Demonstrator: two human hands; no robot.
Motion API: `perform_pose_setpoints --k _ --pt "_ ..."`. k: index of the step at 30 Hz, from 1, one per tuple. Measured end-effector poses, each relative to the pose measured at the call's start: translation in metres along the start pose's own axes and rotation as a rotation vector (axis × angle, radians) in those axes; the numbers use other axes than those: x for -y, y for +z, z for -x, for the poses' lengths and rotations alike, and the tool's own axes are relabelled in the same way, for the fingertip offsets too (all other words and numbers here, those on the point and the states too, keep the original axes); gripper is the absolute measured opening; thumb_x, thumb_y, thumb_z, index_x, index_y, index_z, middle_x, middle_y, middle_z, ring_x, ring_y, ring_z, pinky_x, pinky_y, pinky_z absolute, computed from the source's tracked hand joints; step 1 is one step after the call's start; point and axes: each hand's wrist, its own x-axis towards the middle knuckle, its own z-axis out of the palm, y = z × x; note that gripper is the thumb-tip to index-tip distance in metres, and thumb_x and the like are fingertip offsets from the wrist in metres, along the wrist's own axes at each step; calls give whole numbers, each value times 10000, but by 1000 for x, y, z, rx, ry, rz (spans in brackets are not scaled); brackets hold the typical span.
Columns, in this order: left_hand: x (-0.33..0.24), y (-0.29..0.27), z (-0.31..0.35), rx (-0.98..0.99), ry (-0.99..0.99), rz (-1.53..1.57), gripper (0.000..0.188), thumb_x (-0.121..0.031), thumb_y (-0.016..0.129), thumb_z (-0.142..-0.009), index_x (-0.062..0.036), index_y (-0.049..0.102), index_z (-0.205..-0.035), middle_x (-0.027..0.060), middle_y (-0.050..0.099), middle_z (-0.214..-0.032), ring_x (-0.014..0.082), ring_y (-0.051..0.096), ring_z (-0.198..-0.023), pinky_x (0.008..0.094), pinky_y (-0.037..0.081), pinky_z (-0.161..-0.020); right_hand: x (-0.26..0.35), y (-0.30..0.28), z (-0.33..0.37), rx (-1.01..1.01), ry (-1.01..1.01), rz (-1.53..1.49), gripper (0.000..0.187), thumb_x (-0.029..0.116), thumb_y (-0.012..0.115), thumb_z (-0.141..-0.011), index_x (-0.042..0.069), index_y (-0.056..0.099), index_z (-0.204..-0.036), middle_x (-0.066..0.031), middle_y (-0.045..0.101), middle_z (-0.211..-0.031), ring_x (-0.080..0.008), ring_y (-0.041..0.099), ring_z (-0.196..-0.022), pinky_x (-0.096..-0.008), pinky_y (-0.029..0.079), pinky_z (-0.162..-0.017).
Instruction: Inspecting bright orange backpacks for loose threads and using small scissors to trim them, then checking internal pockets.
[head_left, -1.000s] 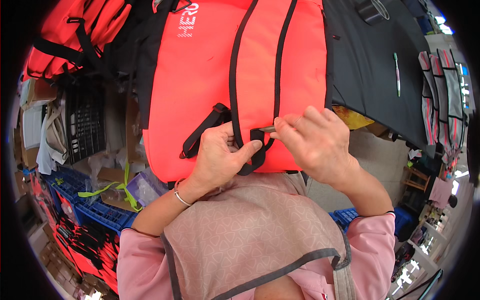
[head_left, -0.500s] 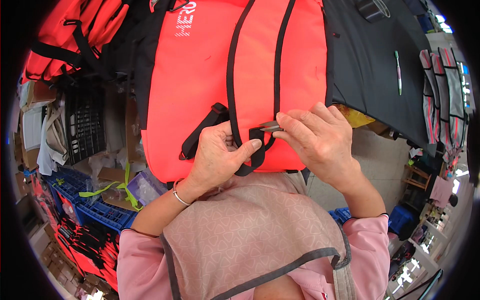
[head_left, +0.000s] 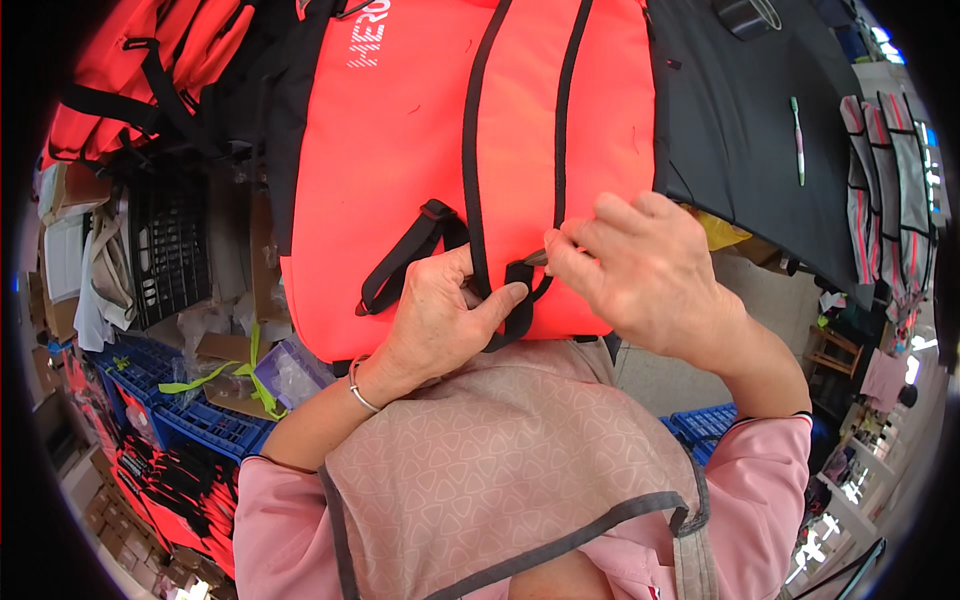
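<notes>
A bright coral-red backpack (head_left: 385, 190) with black edging lies flat in front of me. Its padded shoulder strap (head_left: 515, 150) runs down the middle toward me. Near the strap's lower end, my left hand (head_left: 440, 310) pinches a loop of black webbing (head_left: 519, 318) between thumb and fingers. From the right, my right hand (head_left: 645, 270) is closed around small metal thread snips (head_left: 537, 257). Their tips touch or nearly touch the top of the webbing; most of the tool is hidden by my fingers. Left of the strap lies another black webbing piece (head_left: 405, 258) with a buckle.
The black table (head_left: 740, 130) continues to the right, with a toothbrush (head_left: 798, 140) and a dark round container (head_left: 742, 18) on it. More red bags (head_left: 215, 45) are heaped at far left. Below them are a black crate (head_left: 170, 250) and blue crates (head_left: 215, 425).
My right hand has rolled over and its elbow has swung outward, hiding more of the snips. The shoulder strap has shifted slightly right. My left hand keeps its pinch on the webbing.
</notes>
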Motion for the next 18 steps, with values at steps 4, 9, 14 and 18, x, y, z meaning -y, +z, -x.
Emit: perform_pose_setpoints --k 4,9,14,18 --pt "15 -1 -1 -3 13 143 186 -17 700 -859 27 688 -1040 -1 684 -817 8 537 -659 199 456 -567 -15 12 3 56 240 -312 183 128 765 -771 42 676 -907 -52 682 -826 -126 570 -645 -294 440 -574" --pt "11 -4 0 28 -34 200 203 -41 698 -873 52 657 -1049 11 683 -851 32 572 -731 212 485 -628 -12 32 7 -209 756 -973 303 112 789 -790 17 643 -1037 -32 662 -843 -86 574 -703 -266 479 -651" --pt "11 -3 -1 73 -104 317 440 -67 746 -838 48 575 -1226 92 643 -1095 88 614 -860 248 532 -689 3 58 -7 -226 899 -1202 470 164 808 -792 -7 563 -1154 8 561 -770 -60 491 -676 -239 411 -599" --pt "-2 -7 9 -44 269 164 953 -172 918 -648 -21 409 -1440 247 227 -1517 214 613 -1049 274 575 -771 4 65 -13 -315 926 -1254 410 137 763 -822 -13 560 -1145 14 543 -738 -59 476 -660 -250 408 -602"
